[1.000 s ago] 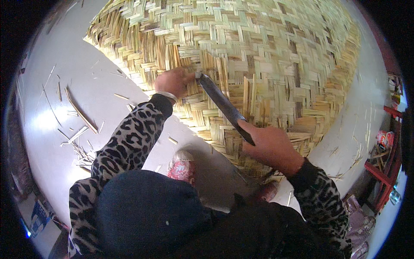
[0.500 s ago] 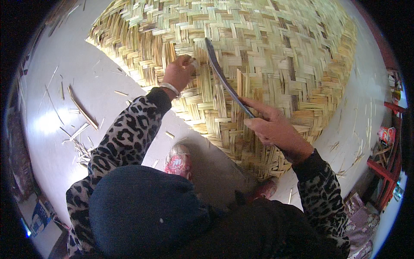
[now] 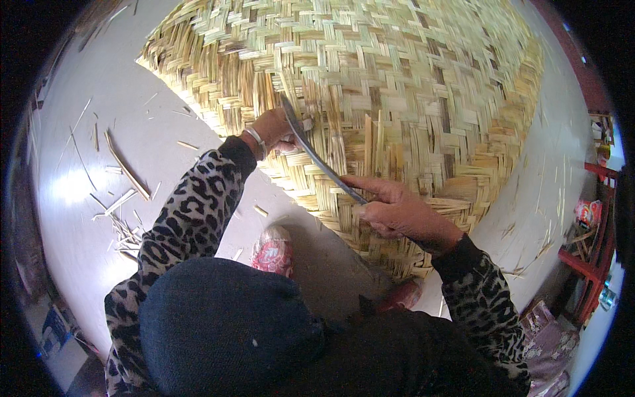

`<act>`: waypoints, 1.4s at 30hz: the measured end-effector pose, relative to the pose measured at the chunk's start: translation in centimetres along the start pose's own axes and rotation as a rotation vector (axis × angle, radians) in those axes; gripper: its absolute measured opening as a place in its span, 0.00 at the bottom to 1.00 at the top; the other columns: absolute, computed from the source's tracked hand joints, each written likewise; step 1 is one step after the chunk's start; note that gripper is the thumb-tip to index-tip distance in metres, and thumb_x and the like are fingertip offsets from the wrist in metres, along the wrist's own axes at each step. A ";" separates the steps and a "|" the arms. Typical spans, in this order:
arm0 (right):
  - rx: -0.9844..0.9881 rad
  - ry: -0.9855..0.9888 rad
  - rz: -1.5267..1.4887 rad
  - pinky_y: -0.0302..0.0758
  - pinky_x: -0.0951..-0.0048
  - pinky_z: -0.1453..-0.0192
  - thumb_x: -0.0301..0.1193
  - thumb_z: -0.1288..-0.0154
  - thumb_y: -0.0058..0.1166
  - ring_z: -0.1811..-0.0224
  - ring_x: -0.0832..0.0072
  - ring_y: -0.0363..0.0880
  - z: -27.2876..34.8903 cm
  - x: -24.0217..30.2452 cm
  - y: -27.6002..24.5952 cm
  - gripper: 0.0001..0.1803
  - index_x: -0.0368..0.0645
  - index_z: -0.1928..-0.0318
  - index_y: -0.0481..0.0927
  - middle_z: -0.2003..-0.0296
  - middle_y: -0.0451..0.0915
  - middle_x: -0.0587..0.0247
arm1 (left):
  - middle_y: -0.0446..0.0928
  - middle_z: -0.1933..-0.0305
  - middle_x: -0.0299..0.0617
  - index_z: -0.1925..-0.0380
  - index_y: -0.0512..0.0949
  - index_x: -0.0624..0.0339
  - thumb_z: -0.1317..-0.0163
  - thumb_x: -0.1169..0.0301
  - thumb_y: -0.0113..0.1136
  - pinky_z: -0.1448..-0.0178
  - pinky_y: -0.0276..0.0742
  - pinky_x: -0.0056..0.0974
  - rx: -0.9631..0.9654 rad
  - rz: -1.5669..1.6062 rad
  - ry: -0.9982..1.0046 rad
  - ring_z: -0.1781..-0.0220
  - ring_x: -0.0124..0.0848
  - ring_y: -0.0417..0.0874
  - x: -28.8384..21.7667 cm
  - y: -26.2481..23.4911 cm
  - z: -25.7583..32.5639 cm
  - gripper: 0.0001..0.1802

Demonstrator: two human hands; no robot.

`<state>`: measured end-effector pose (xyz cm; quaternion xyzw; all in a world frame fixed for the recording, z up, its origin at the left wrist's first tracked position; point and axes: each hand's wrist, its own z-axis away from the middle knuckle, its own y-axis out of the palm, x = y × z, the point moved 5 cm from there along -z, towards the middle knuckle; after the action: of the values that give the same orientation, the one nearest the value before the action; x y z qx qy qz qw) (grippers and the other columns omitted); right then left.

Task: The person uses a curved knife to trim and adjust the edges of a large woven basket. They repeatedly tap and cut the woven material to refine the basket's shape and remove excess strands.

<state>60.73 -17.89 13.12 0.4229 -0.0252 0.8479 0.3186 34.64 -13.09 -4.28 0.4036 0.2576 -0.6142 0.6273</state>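
A long, narrow curved knife (image 3: 322, 164) is in my right hand (image 3: 405, 213), whose fingers wrap its near end; the forefinger lies along the blade and the handle is hidden. The blade slants up and left over the large woven straw mat (image 3: 397, 86), its tip passing across the fingers of my left hand (image 3: 270, 129). That hand is closed low over the mat's left edge, beside a pale straw strip (image 3: 286, 85) that stands up at the blade tip. The strip's lower end is hidden by hand and blade. Other loose strip ends (image 3: 372, 135) stick up mid-mat.
Cut straw scraps (image 3: 122, 225) and a long stalk (image 3: 127, 165) lie on the pale floor (image 3: 73, 231) at left. My red patterned shoes (image 3: 272, 251) are by the mat's near edge. A red frame (image 3: 592, 268) with things on it stands at far right.
My right hand has brought the knife left and down, from beside my left hand to across its fingers. The left hand has shifted slightly down and left, and a strip now rises beside it.
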 end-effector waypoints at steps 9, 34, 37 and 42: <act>-0.126 -0.031 0.231 0.72 0.71 0.69 0.40 0.34 0.54 0.73 0.79 0.73 -4.0 -0.6 -1.5 0.29 0.41 0.36 0.73 0.73 0.77 0.68 | 0.84 0.69 0.43 0.64 0.78 0.64 0.30 0.69 0.55 0.68 0.85 0.31 -0.251 -0.104 -0.005 0.71 0.27 0.87 0.6 0.6 1.0 0.08; -0.526 -0.123 0.961 0.80 0.47 0.59 0.41 0.40 0.54 0.64 0.49 0.84 -9.8 -1.8 -0.5 0.26 0.45 0.42 0.75 0.68 0.84 0.48 | 0.75 0.81 0.36 0.74 0.76 0.60 0.32 0.66 0.58 0.83 0.74 0.33 -0.252 0.000 -0.294 0.84 0.29 0.77 -1.0 -0.2 -1.6 0.13; -0.534 -0.125 0.990 0.80 0.47 0.59 0.41 0.40 0.54 0.65 0.50 0.84 -9.8 -1.8 -0.4 0.26 0.45 0.43 0.75 0.69 0.84 0.49 | 0.79 0.77 0.35 0.68 0.79 0.59 0.33 0.66 0.58 0.77 0.78 0.32 -0.145 -0.775 -0.052 0.80 0.28 0.81 -2.9 0.0 -2.7 0.09; -0.498 -0.081 1.026 0.79 0.49 0.59 0.41 0.40 0.53 0.65 0.50 0.84 -9.4 -1.4 -0.2 0.28 0.44 0.40 0.73 0.68 0.83 0.48 | 0.82 0.72 0.45 0.61 0.83 0.56 0.37 0.53 0.60 0.62 0.80 0.42 -0.137 -1.139 0.012 0.69 0.42 0.85 -2.9 0.1 -0.2 0.18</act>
<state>54.86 -15.58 5.99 0.3009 -0.4387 0.8456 -0.0451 34.48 -11.33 -2.01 0.1632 0.4770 -0.8350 0.2206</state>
